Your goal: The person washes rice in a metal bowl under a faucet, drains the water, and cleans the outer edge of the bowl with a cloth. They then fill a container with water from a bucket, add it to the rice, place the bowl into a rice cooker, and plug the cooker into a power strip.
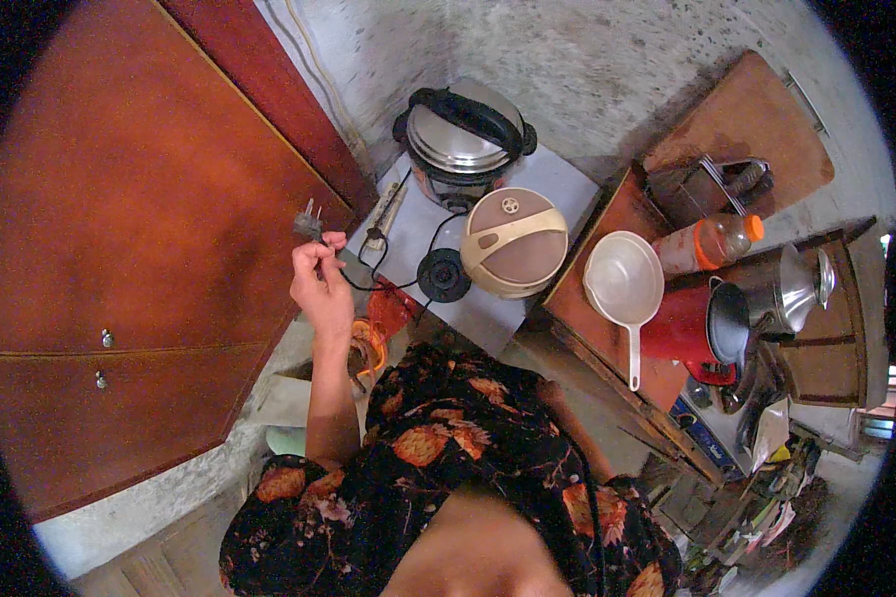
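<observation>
My left hand (pixel 319 282) pinches the black cord just below a plug (pixel 309 223), whose metal prongs point up, in front of the reddish wooden door. The cord runs right to a round black kettle base (pixel 444 274) on a small pale table (pixel 448 313). On that table stand an electric pressure cooker (pixel 463 134) with a steel lid, a beige and brown lidded pot or kettle (pixel 515 242), and a white power strip (pixel 388 209) with another plug in it. My right hand is hidden at my side; only the forearm shows.
At right, a wooden cabinet (pixel 590 216) holds a white ladle (pixel 623 280), an orange-capped bottle (pixel 709 242), a red pot (pixel 676 324), a steel vessel (pixel 776 291) and a cutting board (pixel 754 127). The wooden door (pixel 142 194) fills the left. An orange-rimmed container (pixel 373 347) is below the table.
</observation>
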{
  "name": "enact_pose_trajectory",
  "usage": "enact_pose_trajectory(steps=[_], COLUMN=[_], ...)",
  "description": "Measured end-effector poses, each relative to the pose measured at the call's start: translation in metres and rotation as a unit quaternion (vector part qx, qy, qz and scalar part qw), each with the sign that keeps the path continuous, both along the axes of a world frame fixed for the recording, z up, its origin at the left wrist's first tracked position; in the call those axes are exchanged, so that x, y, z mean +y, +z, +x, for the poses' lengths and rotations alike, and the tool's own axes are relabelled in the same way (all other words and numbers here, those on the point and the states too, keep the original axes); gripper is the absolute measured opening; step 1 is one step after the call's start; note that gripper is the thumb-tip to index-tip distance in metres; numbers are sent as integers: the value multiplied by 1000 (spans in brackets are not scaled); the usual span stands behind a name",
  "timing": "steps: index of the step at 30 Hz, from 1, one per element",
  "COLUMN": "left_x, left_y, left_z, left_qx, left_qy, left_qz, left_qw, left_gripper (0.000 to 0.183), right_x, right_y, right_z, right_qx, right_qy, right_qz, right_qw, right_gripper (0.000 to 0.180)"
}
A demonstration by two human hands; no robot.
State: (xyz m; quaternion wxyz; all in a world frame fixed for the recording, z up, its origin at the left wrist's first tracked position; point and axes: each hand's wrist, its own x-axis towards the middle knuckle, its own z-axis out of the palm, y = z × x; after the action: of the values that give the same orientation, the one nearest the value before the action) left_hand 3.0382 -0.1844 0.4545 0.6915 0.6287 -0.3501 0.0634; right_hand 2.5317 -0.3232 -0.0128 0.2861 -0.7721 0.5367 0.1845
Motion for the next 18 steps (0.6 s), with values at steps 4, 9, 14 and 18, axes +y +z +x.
enact_pose_trajectory(steps=[4,9,14,18], left_x=[5,9,18,19], left_y=[-7,-59,-157,-204], left_z=[-2,21,38,50], left_qx=[34,128,107,112], left_qy=[25,-35,8,64], left_qz=[12,120,263,332], left_qw=[999,984,959,935], left_gripper=[8,14,15,14], right_x=[6,-9,12,16], right_y=[141,263,310,315], right_z=[88,188,306,389], right_qx=[14,-30,-338,-374], right_qy=[93,227,273,355], right_qz=[20,81,74,12], right_qw=[995,970,898,857], right_gripper=[49,39,27,16])
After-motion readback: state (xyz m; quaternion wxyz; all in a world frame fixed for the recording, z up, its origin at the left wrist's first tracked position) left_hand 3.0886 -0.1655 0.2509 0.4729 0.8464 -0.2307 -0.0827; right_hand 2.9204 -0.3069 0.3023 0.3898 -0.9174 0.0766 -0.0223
